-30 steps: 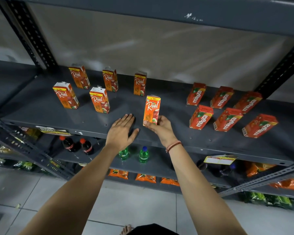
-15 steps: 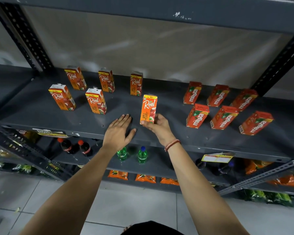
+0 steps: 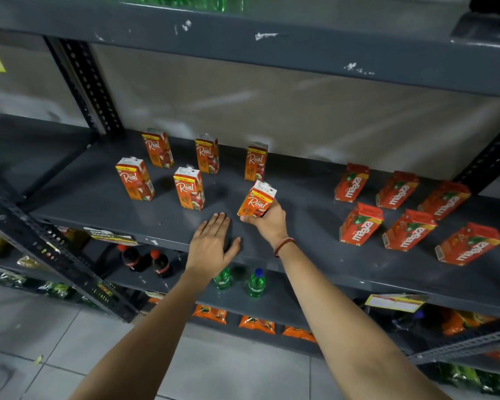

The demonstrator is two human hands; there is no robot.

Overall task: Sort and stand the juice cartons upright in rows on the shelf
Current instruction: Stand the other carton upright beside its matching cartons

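My right hand (image 3: 267, 223) grips an orange Real juice carton (image 3: 257, 200) near its base and holds it tilted over the grey shelf (image 3: 300, 249), close to the front edge. My left hand (image 3: 212, 246) lies flat on the shelf just to its left, fingers together, holding nothing. Several other Real cartons stand upright on the left: a back row of three (image 3: 207, 155) and two in front (image 3: 188, 188). On the right, several red Maaza cartons (image 3: 360, 224) stand in two rows.
A grey shelf board (image 3: 272, 50) runs overhead. Slotted uprights stand at the back left (image 3: 83, 85) and right (image 3: 491, 157). The lower shelf holds cola bottles (image 3: 159, 262), green bottles (image 3: 256, 282) and orange snack packets (image 3: 256, 324). The floor is tiled.
My right hand has tipped the Real carton from upright to a leaning pose and moved it slightly back. The camera view has shifted upward. My left hand stays flat on the shelf.
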